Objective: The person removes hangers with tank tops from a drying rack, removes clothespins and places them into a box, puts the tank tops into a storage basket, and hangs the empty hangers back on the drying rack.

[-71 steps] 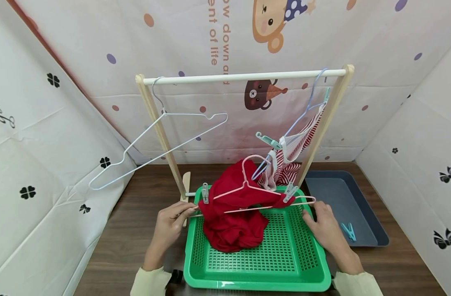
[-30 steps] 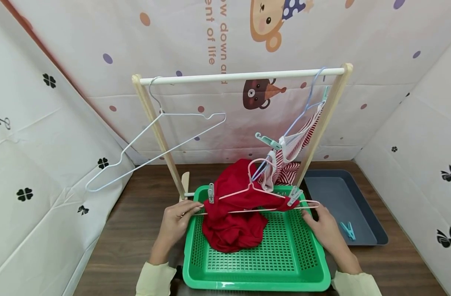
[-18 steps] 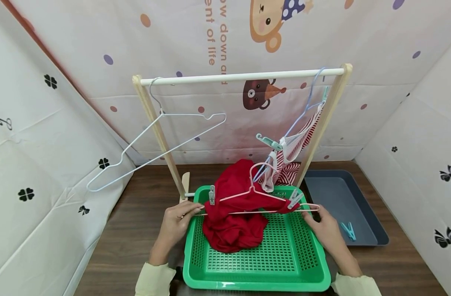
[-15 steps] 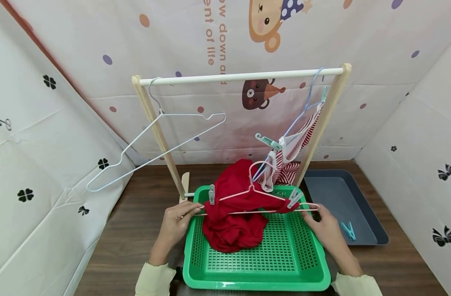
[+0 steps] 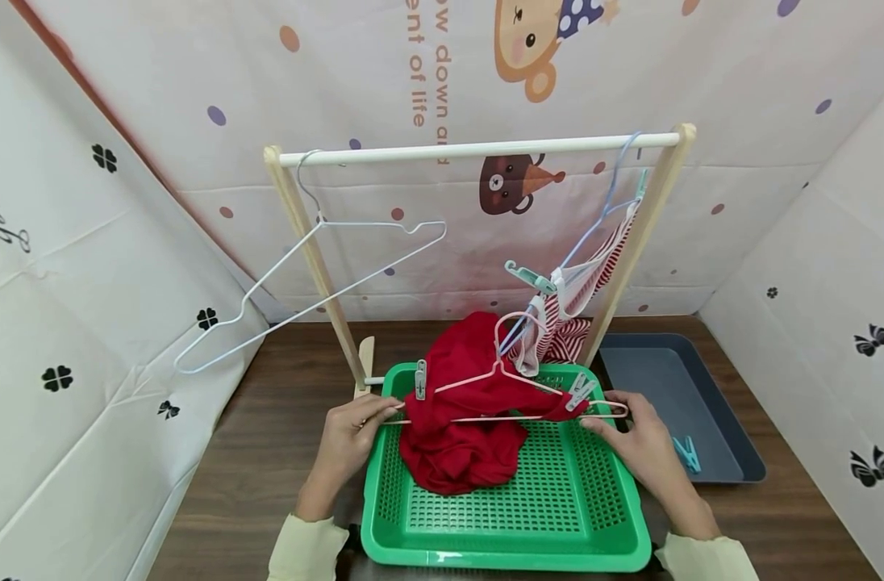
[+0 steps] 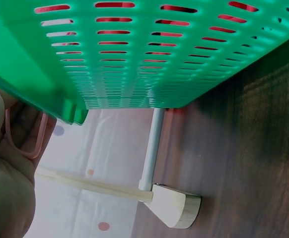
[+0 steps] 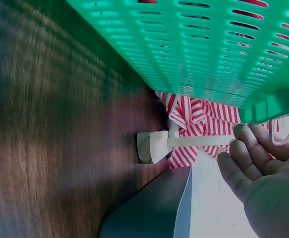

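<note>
A pink hanger [image 5: 478, 419] lies across the green basket [image 5: 500, 557], its hook pointing away. Two grey clothespins, one at the left [image 5: 420, 379] and one at the right [image 5: 580, 391], clip a red garment [image 5: 464, 456] to it, the rest of which is bunched in the basket. My left hand [image 5: 348, 432] pinches the hanger's left end. At the right end, my right hand [image 5: 648, 444] holds the hanger's loop, thumb below and fingers above. In the right wrist view the loop [image 7: 278, 143] passes behind the fingers.
A rack with a white bar [image 5: 449, 152] stands behind the basket. From it hang a white hanger [image 5: 369, 277] and a blue hanger with a striped red-and-white garment [image 5: 573, 331] clipped on. At right, a dark tray [image 5: 703, 403] holds a teal clothespin [image 5: 689, 454].
The pink hanger has shifted a little to the right with the red garment. My right hand has moved up from beside the basket rim, its fingers now over the hanger's end.
</note>
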`<state>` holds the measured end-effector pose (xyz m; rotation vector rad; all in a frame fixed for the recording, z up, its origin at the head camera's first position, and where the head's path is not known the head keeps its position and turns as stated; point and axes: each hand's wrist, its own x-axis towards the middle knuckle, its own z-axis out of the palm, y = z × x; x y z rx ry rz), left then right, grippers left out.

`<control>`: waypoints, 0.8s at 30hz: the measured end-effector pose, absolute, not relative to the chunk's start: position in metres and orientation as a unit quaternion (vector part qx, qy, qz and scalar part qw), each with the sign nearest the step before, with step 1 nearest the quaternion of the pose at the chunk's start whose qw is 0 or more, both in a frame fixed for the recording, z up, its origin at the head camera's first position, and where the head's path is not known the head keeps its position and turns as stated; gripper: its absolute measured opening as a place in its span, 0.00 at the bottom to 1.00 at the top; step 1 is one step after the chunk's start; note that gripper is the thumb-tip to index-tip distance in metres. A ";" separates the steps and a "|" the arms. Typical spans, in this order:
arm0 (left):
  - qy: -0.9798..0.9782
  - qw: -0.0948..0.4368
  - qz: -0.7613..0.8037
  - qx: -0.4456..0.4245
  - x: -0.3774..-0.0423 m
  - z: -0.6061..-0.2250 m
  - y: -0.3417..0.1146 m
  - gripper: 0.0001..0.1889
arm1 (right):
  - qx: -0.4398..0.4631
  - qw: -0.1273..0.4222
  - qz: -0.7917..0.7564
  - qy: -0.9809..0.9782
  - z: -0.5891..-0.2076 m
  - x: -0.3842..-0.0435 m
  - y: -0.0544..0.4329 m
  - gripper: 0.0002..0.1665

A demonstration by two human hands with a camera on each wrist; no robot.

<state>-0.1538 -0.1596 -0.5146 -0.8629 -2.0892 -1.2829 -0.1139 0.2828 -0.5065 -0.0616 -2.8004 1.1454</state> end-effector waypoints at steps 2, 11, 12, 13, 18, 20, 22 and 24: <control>-0.772 0.270 -0.477 -0.321 -0.154 -0.515 -0.159 0.15 | -0.017 0.065 0.377 -0.924 -0.506 -0.114 0.283 0.45; -0.768 0.285 -0.478 -0.317 -0.153 -0.516 -0.158 0.15 | -0.004 0.098 0.356 -0.929 -0.502 -0.114 0.280 0.41; -0.770 0.287 -0.476 -0.314 -0.153 -0.516 -0.157 0.15 | -0.002 0.101 0.355 -0.929 -0.502 -0.114 0.280 0.41; -0.770 0.287 -0.476 -0.312 -0.153 -0.516 -0.157 0.15 | 0.001 0.106 0.356 -0.929 -0.501 -0.114 0.280 0.40; -0.772 0.296 -0.473 -0.306 -0.152 -0.517 -0.156 0.15 | 0.028 0.134 0.359 -0.923 -0.497 -0.115 0.280 0.35; -0.770 0.296 -0.476 -0.305 -0.151 -0.518 -0.156 0.13 | 0.040 0.143 0.360 -0.921 -0.494 -0.116 0.280 0.32; -0.768 0.290 -0.482 -0.305 -0.151 -0.518 -0.156 0.11 | 0.049 0.145 0.362 -0.920 -0.490 -0.117 0.280 0.31; -0.766 0.287 -0.487 -0.305 -0.150 -0.517 -0.156 0.10 | 0.054 0.137 0.365 -0.919 -0.485 -0.117 0.280 0.30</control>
